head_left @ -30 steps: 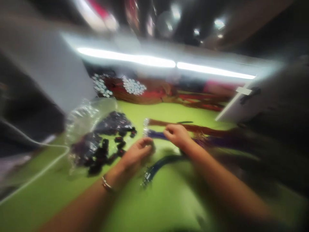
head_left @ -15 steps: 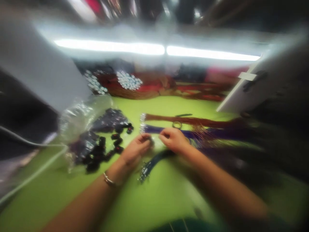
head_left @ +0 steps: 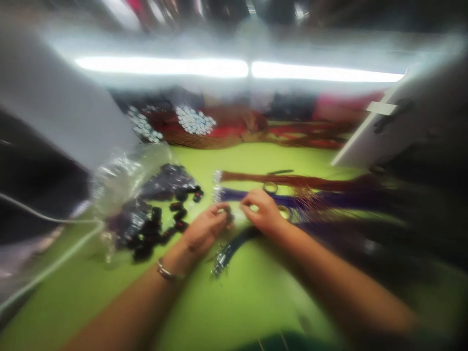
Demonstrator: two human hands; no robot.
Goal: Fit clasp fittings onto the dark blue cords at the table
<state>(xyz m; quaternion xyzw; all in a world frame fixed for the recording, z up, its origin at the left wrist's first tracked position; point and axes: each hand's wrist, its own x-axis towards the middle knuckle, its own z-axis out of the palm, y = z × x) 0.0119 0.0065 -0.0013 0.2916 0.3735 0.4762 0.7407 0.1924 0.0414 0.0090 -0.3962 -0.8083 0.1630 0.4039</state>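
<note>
Right now your left hand [head_left: 204,229] pinches a small dark piece [head_left: 229,215] at its fingertips, above the green surface [head_left: 256,302], just left of your right hand [head_left: 263,209]. That right hand is curled narrow, thumb close to forefinger, and I cannot tell whether anything thin sits between them. Blur hides the piece's shape, but it looks light and probably stiff, small enough to slip if you pinch only a corner; you would do best to take it by its sides, fingertips clear of the end facing your right hand. Below your hands lies a dark blue wire bundle [head_left: 239,240], likely soft and springy; hold it back from its bright ends [head_left: 219,263], which could bend or snag. Beyond it, the brown wire bundle [head_left: 252,178] and purple wire bundle [head_left: 231,195] should flex just as easily, so grip them near their pale connectors [head_left: 217,185]. To your left, a clear plastic bag [head_left: 115,180] slumps open with a heap of dark parts [head_left: 168,181] in its mouth, while loose black parts [head_left: 179,213] lie between it and your left hand.
</note>
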